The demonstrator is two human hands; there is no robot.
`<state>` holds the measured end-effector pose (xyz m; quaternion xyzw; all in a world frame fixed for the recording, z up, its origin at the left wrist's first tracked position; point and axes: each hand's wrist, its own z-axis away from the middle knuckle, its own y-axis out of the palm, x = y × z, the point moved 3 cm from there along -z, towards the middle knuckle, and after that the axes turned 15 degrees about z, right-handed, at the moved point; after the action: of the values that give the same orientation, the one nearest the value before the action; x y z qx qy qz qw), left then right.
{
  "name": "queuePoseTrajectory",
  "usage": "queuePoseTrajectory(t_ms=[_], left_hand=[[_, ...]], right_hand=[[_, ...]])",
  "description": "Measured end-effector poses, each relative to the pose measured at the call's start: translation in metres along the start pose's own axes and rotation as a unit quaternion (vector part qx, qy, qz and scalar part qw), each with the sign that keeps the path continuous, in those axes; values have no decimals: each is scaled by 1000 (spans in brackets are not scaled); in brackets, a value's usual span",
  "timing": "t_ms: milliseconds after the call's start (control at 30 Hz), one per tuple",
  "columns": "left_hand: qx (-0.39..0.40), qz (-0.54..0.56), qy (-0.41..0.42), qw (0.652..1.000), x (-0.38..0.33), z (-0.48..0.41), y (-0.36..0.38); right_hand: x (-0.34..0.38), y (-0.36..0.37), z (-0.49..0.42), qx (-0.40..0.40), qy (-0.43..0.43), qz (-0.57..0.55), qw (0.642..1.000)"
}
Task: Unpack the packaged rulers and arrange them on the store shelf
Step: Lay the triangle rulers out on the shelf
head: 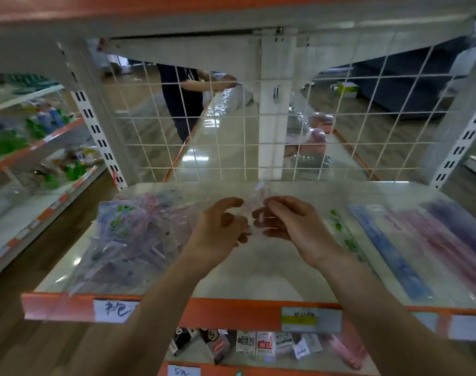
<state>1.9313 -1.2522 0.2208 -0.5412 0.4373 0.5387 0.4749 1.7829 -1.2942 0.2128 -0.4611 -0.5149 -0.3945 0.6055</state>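
Observation:
Over the middle of the white shelf [258, 272], my left hand [218, 229] and my right hand [291, 223] both pinch a small clear plastic wrapper [258, 202] between them. The wrapper is blurred, so what it contains is unclear. A heap of clear packaged rulers [134, 234] lies on the left part of the shelf. On the right part lie flat rulers side by side: a blue one [391, 253], pink ones [432, 240] and purple ones [459, 223].
A white wire grid [231, 131] closes the back of the shelf; a person in dark clothes [182, 96] stands beyond it. The orange front edge [204, 310] carries price labels. Small boxed goods [247, 343] fill the shelf below. Green and blue goods [41, 123] sit on shelves at left.

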Motion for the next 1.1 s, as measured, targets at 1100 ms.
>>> queuePoseTrajectory(t_ms=[1100], left_hand=[[43, -339, -9, 940, 16, -57, 30]], right_hand=[[-9, -52, -19, -4, 8, 638, 770]])
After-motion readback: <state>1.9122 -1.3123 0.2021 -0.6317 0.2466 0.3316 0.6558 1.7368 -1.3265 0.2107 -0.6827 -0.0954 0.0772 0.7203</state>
